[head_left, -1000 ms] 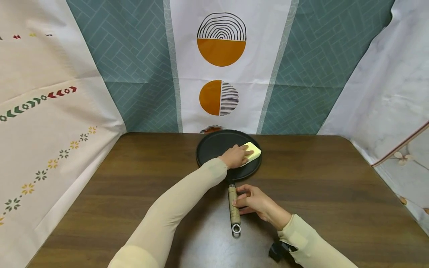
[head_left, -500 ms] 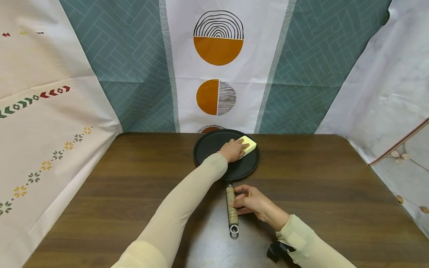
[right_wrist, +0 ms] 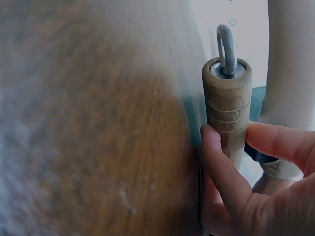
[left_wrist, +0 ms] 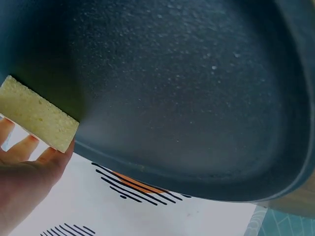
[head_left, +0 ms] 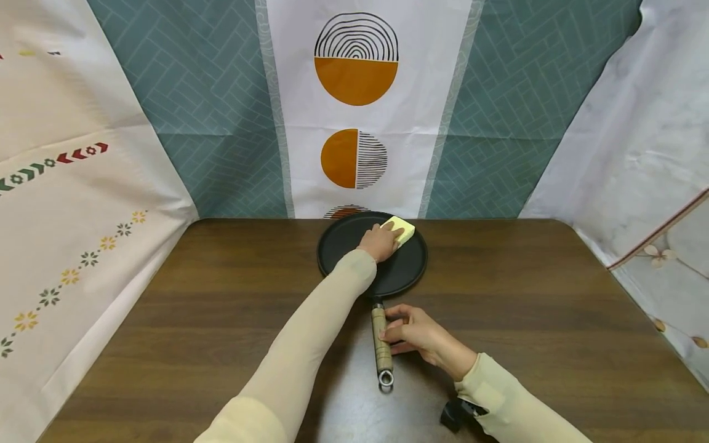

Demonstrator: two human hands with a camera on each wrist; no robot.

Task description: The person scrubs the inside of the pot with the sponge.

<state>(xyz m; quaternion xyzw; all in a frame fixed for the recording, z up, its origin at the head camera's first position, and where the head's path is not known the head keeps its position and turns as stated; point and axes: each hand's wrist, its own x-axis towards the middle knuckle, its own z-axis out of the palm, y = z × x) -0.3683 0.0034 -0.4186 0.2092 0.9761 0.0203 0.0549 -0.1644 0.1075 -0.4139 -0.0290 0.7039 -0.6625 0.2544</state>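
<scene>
A round black frying pan (head_left: 397, 268) lies at the back of the table, its wooden handle (head_left: 381, 341) pointing toward me and ending in a metal ring. On the far part of the pan's flat cooking surface, my left hand (head_left: 379, 242) holds a pale yellow sponge (head_left: 406, 229), fingers spread over it. The left wrist view shows the sponge (left_wrist: 37, 110) at the pan's rim side with fingertips along its edge. My right hand (head_left: 421, 335) pinches the handle from its right side; in the right wrist view, thumb and fingers stand on opposite sides of the handle (right_wrist: 227, 108).
The brown wooden table (head_left: 498, 283) spreads out on both sides of the pan. A patterned cloth (head_left: 232, 178) hangs right behind its back edge. White cloths (head_left: 111, 203) border it left and right. A small black device (head_left: 455, 413) sits under the right sleeve.
My left hand has slid the sponge up and to the left across the pan, toward its far rim. The right hand keeps its hold on the handle. The head view has shifted slightly.
</scene>
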